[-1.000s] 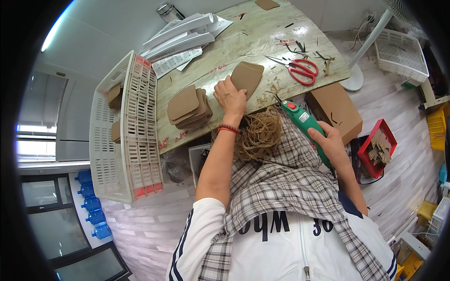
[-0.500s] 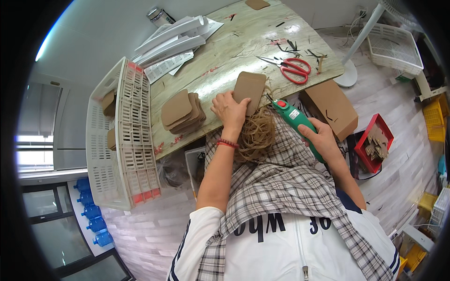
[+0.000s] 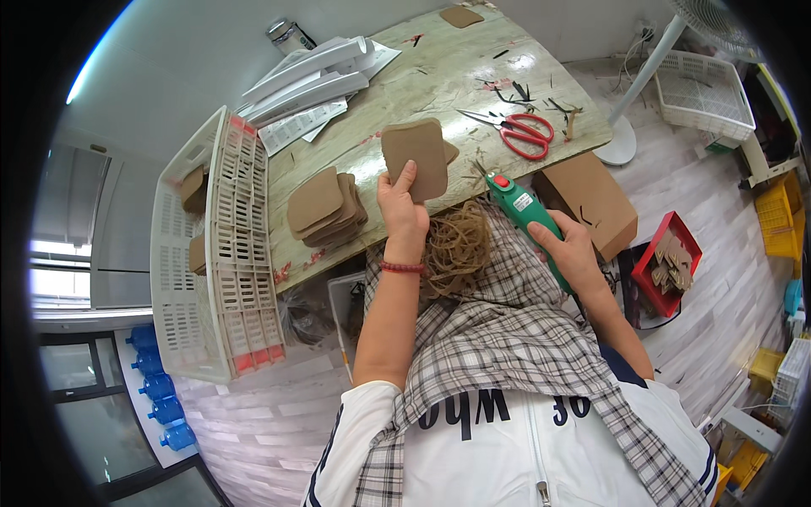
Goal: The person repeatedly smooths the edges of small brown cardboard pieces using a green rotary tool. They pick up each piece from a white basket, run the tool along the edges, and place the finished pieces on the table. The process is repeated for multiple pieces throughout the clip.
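My left hand [image 3: 403, 211] grips a flat brown piece with rounded corners [image 3: 416, 152], thumb across its face, fingers hidden beneath. The piece is lifted above the table, and the corner of another brown piece [image 3: 452, 152] peeps out behind it. In my right hand [image 3: 568, 251] is a green handheld electric cutter [image 3: 521, 203] with a red button, its narrow tip pointing at the table edge. To the left of my left hand lies a stack of similar brown pieces [image 3: 319, 205]. A tangle of thin brown strips [image 3: 459, 252] rests on my checked apron [image 3: 498, 329].
Red-handled scissors [image 3: 525, 135] and dark scraps lie on the table [image 3: 414, 80]. At left stands a white plastic crate [image 3: 245, 253] holding brown pieces. Papers [image 3: 312, 89] sit at the back. On the right are a cardboard box [image 3: 591, 198], a red tray [image 3: 688, 245] and a fan stand [image 3: 621, 139].
My left hand has taken up the brown piece, turned, and raised it a little leftward off the table. The right hand with the cutter has shifted slightly.
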Demonstrator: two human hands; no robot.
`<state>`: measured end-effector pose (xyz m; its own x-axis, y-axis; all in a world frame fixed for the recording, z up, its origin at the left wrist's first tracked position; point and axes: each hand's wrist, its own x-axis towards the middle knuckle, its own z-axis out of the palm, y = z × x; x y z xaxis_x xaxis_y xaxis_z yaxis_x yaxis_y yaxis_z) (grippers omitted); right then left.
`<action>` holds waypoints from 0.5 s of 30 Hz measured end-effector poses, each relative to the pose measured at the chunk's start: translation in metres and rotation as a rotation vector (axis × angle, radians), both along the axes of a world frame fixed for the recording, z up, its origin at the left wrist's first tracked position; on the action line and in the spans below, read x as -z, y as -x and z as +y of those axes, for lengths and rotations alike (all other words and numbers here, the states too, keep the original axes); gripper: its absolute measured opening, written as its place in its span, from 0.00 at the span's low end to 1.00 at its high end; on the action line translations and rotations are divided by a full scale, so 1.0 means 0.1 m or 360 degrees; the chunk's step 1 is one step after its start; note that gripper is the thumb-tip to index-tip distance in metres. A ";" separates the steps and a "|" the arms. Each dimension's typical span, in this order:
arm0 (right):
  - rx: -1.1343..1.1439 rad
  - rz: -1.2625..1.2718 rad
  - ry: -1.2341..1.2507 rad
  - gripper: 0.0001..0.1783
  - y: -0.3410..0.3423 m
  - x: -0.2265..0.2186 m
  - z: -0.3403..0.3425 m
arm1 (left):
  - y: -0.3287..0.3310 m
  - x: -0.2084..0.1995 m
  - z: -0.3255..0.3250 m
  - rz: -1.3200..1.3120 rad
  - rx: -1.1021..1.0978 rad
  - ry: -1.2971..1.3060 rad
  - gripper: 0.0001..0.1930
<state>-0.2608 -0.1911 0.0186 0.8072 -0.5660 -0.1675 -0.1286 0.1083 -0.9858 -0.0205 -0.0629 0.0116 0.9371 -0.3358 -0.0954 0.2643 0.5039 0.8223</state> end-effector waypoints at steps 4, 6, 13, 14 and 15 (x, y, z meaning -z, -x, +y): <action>0.0028 -0.0042 0.0026 0.21 -0.08 -0.12 0.08 | 0.09 -0.14 -0.07 0.0328 0.0072 0.0502 0.17; 0.0036 -0.0056 0.0017 0.21 -0.09 -0.18 0.13 | 0.11 -0.10 -0.10 0.0344 0.0118 0.0652 0.21; 0.0083 -0.0100 -0.0041 0.19 -0.06 -0.27 0.21 | 0.23 -0.09 -0.20 0.0423 0.0154 0.0738 0.21; 0.0083 -0.0109 -0.0053 0.19 -0.06 -0.27 0.21 | 0.26 -0.10 -0.21 0.0406 0.0161 0.0734 0.21; 0.0079 -0.0110 -0.0049 0.18 -0.06 -0.27 0.21 | 0.29 -0.10 -0.22 0.0393 0.0167 0.0729 0.21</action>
<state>-0.2551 -0.1698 0.0460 0.7883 -0.6013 -0.1303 -0.0540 0.1434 -0.9882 -0.0494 -0.0849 0.0216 0.8644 -0.4856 -0.1302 0.4904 0.7574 0.4311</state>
